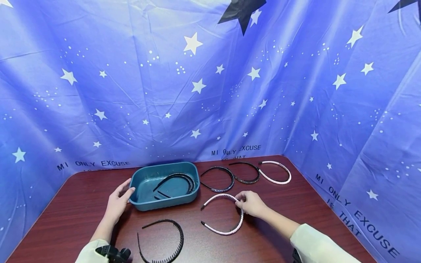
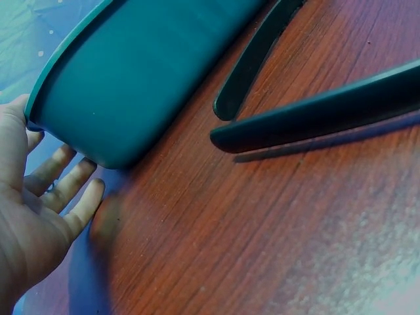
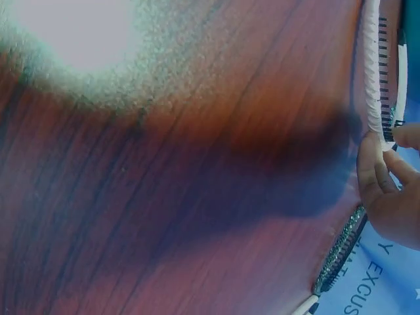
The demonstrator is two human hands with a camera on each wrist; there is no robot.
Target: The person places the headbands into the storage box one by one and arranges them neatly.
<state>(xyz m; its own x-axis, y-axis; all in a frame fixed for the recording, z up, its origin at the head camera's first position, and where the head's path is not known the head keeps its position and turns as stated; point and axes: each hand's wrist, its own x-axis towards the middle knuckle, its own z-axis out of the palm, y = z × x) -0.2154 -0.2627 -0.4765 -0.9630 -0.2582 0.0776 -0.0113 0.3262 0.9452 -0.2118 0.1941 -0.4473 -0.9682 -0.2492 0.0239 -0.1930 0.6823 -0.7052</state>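
My left hand (image 1: 118, 202) grips the left rim of a teal plastic basin (image 1: 167, 203), thumb over the edge and fingers along the outside. Several black headbands (image 1: 191, 186) lie in the basin's right part. With thumb and fingertips, my right hand (image 1: 251, 204) pinches a pale pink toothed headband (image 1: 221, 233) at its right curve; its two dark-tipped ends point left. In the right wrist view the fingers hold its wrapped band (image 3: 372, 79), small black teeth along one side. Before the basin lies a black toothed headband (image 1: 181, 233), whose ends (image 2: 282, 128) show in the left wrist view.
Along the table's back, right of the basin, lie a dark glittery headband (image 1: 223, 190), another dark headband (image 1: 248, 181) and a second pale pink one (image 1: 275, 182). A blue star-patterned cloth (image 1: 171, 91) hangs behind and beside the dark red wooden table (image 1: 82, 193).
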